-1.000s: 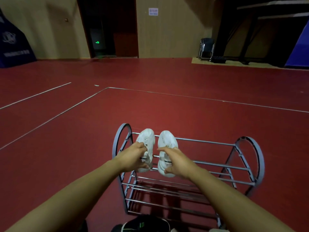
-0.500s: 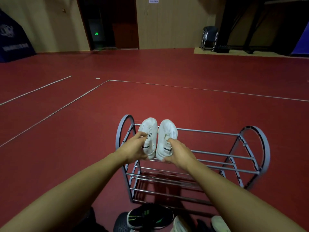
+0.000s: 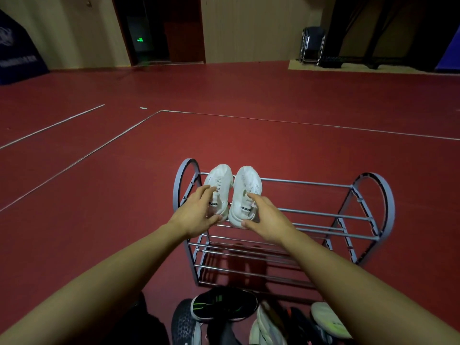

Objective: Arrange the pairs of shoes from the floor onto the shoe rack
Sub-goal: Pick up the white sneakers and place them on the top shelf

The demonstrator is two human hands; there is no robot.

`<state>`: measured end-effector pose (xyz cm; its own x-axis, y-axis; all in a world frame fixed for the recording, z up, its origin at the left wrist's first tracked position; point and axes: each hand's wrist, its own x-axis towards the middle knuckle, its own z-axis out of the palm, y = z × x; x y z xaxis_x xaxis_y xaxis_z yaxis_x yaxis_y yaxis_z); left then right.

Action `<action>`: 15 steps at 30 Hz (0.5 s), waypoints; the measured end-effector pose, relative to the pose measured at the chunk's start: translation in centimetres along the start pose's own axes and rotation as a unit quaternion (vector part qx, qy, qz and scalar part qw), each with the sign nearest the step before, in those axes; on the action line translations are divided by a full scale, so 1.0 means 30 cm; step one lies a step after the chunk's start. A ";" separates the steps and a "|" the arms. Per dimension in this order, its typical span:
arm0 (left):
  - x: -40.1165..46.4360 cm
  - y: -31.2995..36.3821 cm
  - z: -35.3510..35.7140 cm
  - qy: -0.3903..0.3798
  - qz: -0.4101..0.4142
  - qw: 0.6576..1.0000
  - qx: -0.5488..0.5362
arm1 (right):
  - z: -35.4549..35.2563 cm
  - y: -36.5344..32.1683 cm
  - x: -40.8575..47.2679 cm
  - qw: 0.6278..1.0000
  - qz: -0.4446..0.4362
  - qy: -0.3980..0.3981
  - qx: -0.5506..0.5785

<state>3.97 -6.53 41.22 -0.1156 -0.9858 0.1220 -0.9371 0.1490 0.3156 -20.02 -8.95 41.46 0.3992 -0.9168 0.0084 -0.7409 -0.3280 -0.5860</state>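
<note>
Your white shoes (image 3: 232,195) sit side by side on the top bars of the shoe rack (image 3: 323,212), at its left end, toes pointing to 12 o'clock. Your left hand (image 3: 196,212) and right hand (image 3: 267,217) have fingers spread, loosely touching the heels; actual contact is hard to judge. At 6 o'clock, more shoes (image 3: 224,305) on the floor are cut off by the frame edge.

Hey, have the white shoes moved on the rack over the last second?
Yes. The white shoes have drawn together and slid slightly toward the rack's left end; they sit side by side on the top bars.
</note>
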 end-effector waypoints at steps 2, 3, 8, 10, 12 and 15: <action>-0.031 0.021 -0.006 0.053 0.021 0.998 0.039 | -0.016 0.007 -0.032 1.000 -0.007 0.018 -0.015; -0.051 0.036 -0.009 0.085 0.043 0.994 0.060 | -0.023 0.011 -0.053 0.999 -0.011 0.027 -0.023; -0.169 0.148 0.029 0.137 0.206 0.966 0.070 | -0.022 0.083 -0.213 0.995 -0.027 0.065 -0.066; -0.217 0.185 0.102 0.075 0.242 0.964 0.085 | 0.009 0.143 -0.286 0.996 -0.016 0.043 -0.077; -0.264 0.204 0.204 0.003 0.223 0.971 0.084 | 0.060 0.216 -0.362 0.996 0.008 0.002 -0.086; -0.322 0.204 0.369 -0.101 0.139 0.984 0.048 | 0.157 0.334 -0.478 0.992 0.045 -0.072 -0.096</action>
<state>-4.28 3.05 31.55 -0.4258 -0.9048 -0.0019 -0.8857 0.4163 0.2056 -30.62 1.98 31.66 0.3904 -0.9064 -0.1614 -0.8603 -0.2966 -0.4147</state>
